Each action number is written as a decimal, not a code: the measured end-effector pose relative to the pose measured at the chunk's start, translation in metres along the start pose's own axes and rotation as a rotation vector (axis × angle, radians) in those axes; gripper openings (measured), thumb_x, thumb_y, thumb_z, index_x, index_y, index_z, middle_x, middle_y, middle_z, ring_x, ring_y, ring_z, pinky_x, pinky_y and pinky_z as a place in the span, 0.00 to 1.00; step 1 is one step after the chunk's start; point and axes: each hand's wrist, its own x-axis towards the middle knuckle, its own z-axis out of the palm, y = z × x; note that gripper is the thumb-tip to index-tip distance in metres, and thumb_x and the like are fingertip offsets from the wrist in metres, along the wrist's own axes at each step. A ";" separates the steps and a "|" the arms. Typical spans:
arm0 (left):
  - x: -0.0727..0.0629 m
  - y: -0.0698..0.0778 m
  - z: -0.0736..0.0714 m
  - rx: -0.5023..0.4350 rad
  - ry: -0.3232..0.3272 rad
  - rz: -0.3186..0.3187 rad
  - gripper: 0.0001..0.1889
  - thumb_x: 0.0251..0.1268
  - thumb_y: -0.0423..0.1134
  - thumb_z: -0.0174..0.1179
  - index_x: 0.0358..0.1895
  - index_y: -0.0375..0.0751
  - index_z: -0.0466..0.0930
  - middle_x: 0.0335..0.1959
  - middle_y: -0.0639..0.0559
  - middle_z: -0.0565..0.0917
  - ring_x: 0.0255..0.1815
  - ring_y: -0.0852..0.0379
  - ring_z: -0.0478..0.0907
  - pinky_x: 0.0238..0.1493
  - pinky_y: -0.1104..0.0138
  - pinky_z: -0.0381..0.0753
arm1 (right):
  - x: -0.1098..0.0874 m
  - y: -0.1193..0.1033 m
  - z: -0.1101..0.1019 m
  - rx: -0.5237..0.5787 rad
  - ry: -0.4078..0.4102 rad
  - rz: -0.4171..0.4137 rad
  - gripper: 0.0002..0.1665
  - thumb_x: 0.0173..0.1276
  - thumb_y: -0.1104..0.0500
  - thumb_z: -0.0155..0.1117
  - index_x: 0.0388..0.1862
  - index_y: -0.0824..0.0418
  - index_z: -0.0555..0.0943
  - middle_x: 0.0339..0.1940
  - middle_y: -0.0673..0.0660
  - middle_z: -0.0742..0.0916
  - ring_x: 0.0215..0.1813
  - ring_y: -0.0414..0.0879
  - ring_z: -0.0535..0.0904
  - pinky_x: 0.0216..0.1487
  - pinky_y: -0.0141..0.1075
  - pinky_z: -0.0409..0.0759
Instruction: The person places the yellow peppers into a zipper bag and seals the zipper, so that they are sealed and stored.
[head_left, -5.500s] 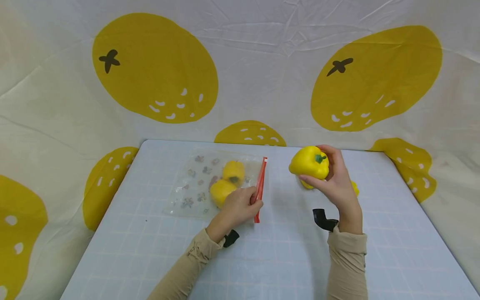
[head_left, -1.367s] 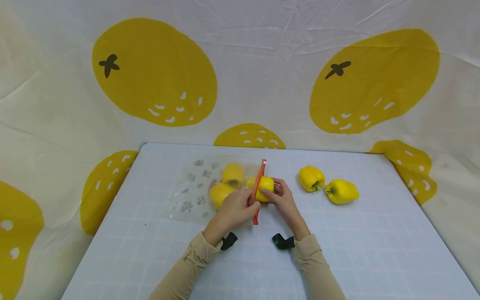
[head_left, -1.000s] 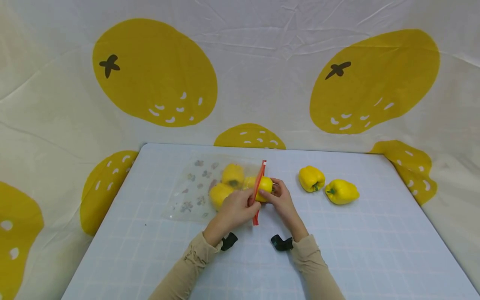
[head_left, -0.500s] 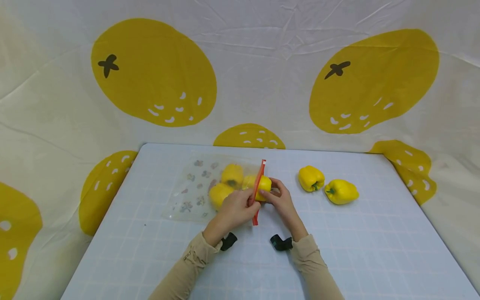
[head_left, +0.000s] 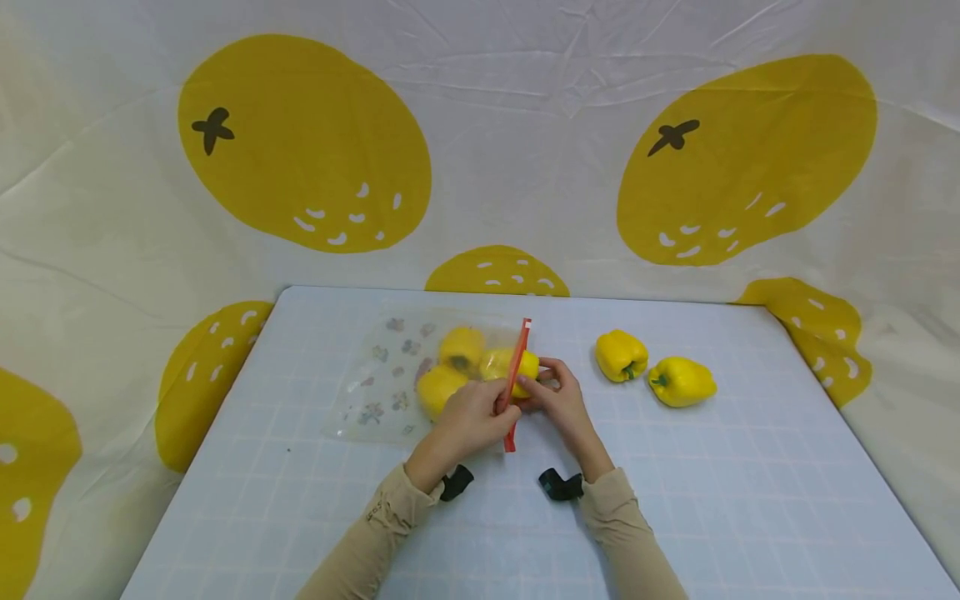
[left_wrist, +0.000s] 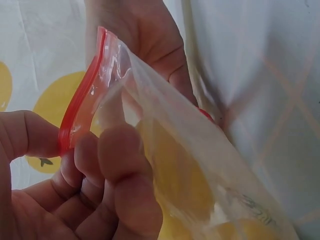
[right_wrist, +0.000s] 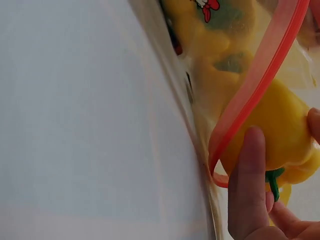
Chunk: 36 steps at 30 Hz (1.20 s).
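Note:
A clear zip-lock bag (head_left: pixel 360 408) with a red zip edge (head_left: pixel 517 360) and small printed pictures lies flat on the table. Two yellow bell peppers, one farther back (head_left: pixel 462 347) and one nearer (head_left: pixel 438 390), are inside it. My left hand (head_left: pixel 471 417) pinches the red zip edge between thumb and fingers, and in the left wrist view the bag's mouth gapes. My right hand (head_left: pixel 564 408) holds a third bell pepper (right_wrist: pixel 282 122) by its stem end, thumb on one side and fingers on the other. Most of that pepper is past the red edge; its green stem (right_wrist: pixel 272 182) points outward.
Two more yellow bell peppers, one upright-looking (head_left: pixel 621 356) and one on its side (head_left: pixel 682 382), lie to the right of my right hand. The pale checked table (head_left: pixel 750 500) ends at a fruit-print cloth (head_left: pixel 525 125) behind.
Since the earliest frame, my right hand has carried the pepper leftward from above the table into the bag's mouth. Over the last second it has slid slightly deeper. My left hand keeps its pinch.

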 end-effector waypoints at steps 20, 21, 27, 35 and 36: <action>0.001 0.001 0.000 -0.011 -0.024 -0.019 0.13 0.64 0.39 0.61 0.22 0.46 0.69 0.13 0.57 0.66 0.14 0.58 0.65 0.19 0.70 0.59 | 0.002 0.010 -0.002 0.111 -0.032 -0.136 0.19 0.70 0.59 0.63 0.54 0.71 0.79 0.45 0.63 0.87 0.41 0.53 0.86 0.49 0.38 0.82; 0.001 0.001 0.000 -0.012 -0.024 -0.017 0.13 0.64 0.39 0.61 0.22 0.46 0.69 0.13 0.57 0.66 0.14 0.58 0.65 0.18 0.71 0.59 | 0.002 0.010 -0.002 0.120 -0.032 -0.147 0.19 0.71 0.59 0.63 0.54 0.72 0.80 0.44 0.63 0.87 0.41 0.52 0.86 0.49 0.38 0.82; 0.001 0.000 0.000 0.001 -0.019 -0.005 0.13 0.63 0.40 0.60 0.23 0.47 0.69 0.14 0.57 0.67 0.14 0.59 0.65 0.19 0.71 0.60 | 0.002 0.012 -0.003 0.152 -0.004 -0.220 0.15 0.72 0.62 0.62 0.51 0.71 0.80 0.43 0.63 0.87 0.37 0.49 0.85 0.45 0.38 0.84; 0.001 0.001 0.000 -0.001 -0.021 -0.014 0.12 0.63 0.40 0.60 0.23 0.46 0.69 0.14 0.57 0.67 0.15 0.58 0.66 0.19 0.71 0.60 | 0.003 0.012 -0.005 0.147 0.081 -0.230 0.12 0.69 0.65 0.64 0.45 0.73 0.83 0.37 0.58 0.88 0.31 0.47 0.84 0.40 0.37 0.84; 0.001 0.001 0.000 -0.003 -0.023 -0.016 0.12 0.63 0.40 0.60 0.23 0.47 0.69 0.14 0.57 0.67 0.15 0.58 0.66 0.19 0.71 0.60 | 0.003 0.012 -0.005 0.155 0.101 -0.229 0.12 0.69 0.65 0.64 0.45 0.74 0.83 0.37 0.58 0.88 0.31 0.47 0.84 0.40 0.37 0.84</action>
